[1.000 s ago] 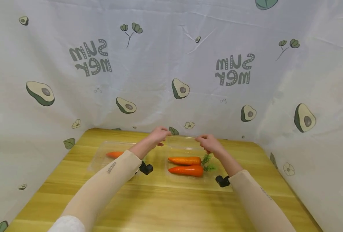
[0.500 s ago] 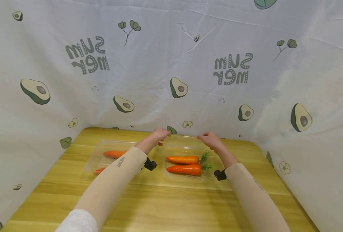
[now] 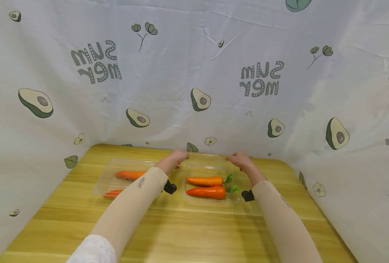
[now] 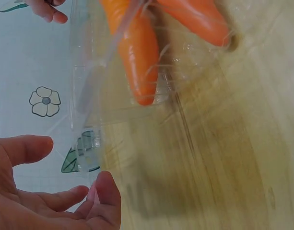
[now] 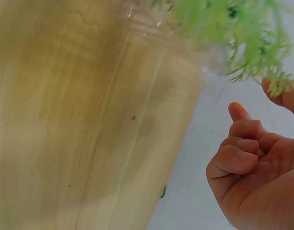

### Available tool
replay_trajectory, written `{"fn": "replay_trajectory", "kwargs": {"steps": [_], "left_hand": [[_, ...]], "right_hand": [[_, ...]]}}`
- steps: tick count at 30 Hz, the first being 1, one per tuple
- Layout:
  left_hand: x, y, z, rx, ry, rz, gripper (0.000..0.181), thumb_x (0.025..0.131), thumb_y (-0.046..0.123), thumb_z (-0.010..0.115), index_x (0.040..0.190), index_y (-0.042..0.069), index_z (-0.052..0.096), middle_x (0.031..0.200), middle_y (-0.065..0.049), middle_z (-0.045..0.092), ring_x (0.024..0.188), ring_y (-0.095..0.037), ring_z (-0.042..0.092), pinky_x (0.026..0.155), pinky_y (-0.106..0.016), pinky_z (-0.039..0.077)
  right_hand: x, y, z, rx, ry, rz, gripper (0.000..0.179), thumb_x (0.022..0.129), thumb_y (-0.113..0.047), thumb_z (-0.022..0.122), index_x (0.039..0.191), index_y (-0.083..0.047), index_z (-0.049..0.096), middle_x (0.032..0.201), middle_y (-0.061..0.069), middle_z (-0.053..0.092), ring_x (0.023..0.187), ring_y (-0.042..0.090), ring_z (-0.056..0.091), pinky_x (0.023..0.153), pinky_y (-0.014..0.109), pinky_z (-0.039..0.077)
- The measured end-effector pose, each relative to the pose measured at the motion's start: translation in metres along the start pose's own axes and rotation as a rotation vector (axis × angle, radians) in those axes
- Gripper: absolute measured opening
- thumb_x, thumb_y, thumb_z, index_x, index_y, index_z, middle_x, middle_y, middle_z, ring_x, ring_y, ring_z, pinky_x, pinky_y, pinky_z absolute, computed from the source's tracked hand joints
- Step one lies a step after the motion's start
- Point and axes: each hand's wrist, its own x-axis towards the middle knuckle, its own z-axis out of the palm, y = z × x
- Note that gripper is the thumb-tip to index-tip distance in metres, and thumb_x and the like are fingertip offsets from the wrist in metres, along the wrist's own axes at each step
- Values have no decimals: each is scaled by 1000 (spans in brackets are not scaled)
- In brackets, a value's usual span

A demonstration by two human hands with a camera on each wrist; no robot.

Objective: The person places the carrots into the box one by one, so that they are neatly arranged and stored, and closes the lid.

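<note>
A clear plastic box lies on the table with its clear lid raised along the far side. Two orange carrots with feathery green tops lie inside. My left hand is at the lid's left corner; in the left wrist view its thumb and fingers stand apart around the clear corner. By the lid's right end is my right hand. In the right wrist view its thumb and forefinger are spaced apart, the other fingers loosely bent, with nothing visible between them.
A second clear box stands to the left, partly covered by the left forearm, with orange carrots in it. The wooden table meets a printed curtain at the back and sides. Black cameras hang at the wrists.
The right hand has shifted slightly right, away from the lid's end. The left hand stays near its corner. The lid remains raised, and the head view has turned slightly right.
</note>
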Motion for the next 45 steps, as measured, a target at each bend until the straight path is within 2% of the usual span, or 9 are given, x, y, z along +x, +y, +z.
{"fn": "replay_trajectory", "kwargs": {"steps": [4, 12, 19, 23, 26, 30, 34, 40, 45], "left_hand": [[1, -3, 1, 2, -2, -23, 58, 93, 10, 58, 148, 1, 40, 119, -12, 45, 55, -12, 22, 65, -36, 43], [-2, -9, 1, -20, -34, -4, 30, 96, 6, 55, 123, -3, 48, 60, 5, 23, 51, -9, 18, 54, -28, 31], [1, -12, 2, 14, -39, -20, 7, 94, 3, 54, 99, 1, 48, 54, 6, 24, 51, -11, 23, 54, -27, 30], [0, -12, 4, 38, -12, -4, 6, 94, 3, 56, 92, 3, 50, 54, 6, 24, 50, -10, 24, 58, -30, 34], [0, -12, 5, 40, -3, 1, 6, 93, 2, 56, 93, 2, 51, 56, 5, 25, 49, -9, 23, 58, -30, 35], [3, -10, 3, 49, 8, -5, 22, 93, 5, 60, 112, -3, 56, 70, 0, 39, 50, -10, 24, 59, -31, 40], [3, -8, 1, 58, 13, 2, 38, 92, 7, 63, 127, -4, 55, 75, -1, 41, 50, -10, 21, 58, -31, 38], [2, -4, -2, 62, 18, 33, 11, 94, 10, 63, 92, 4, 54, 57, 4, 20, 47, -12, 16, 47, -28, 25], [-5, -1, -5, 121, 87, 52, 15, 94, 17, 63, 86, 4, 59, 79, -5, 51, 60, -16, 40, 55, -29, 41]], "right_hand": [[4, 8, 2, -5, -6, 38, 45, 99, -33, 62, 66, -15, 36, 62, -4, 20, 53, 13, 17, 50, 29, 24], [6, 12, 5, -6, -44, 75, 50, 99, -33, 61, 63, -19, 30, 57, -5, 18, 50, 12, 16, 51, 29, 25], [5, 12, 7, 26, -61, 45, 44, 99, -22, 63, 62, -17, 39, 56, -5, 19, 49, 11, 16, 50, 28, 25], [5, 13, 8, 41, -58, 38, 18, 98, -17, 63, 94, 0, 66, 56, -6, 19, 49, 11, 16, 50, 28, 25], [5, 12, 9, 30, -51, 39, 34, 98, -17, 64, 122, 7, 63, 59, -3, 21, 49, 11, 16, 51, 28, 26], [3, 10, 9, 23, -32, 33, 44, 97, -16, 63, 132, 11, 57, 87, 14, 53, 50, 11, 18, 50, 27, 28], [1, 9, 8, 29, -10, 28, 49, 98, -16, 61, 136, 13, 53, 131, 27, 52, 51, 10, 20, 50, 25, 28], [-2, 7, 3, 46, 11, 20, 48, 98, -18, 61, 135, 12, 55, 82, 8, 48, 50, 11, 20, 50, 26, 29], [-5, 7, 1, 89, 22, 11, 49, 100, -20, 60, 136, 12, 54, 82, 7, 47, 49, 9, 23, 50, 25, 30]]}}
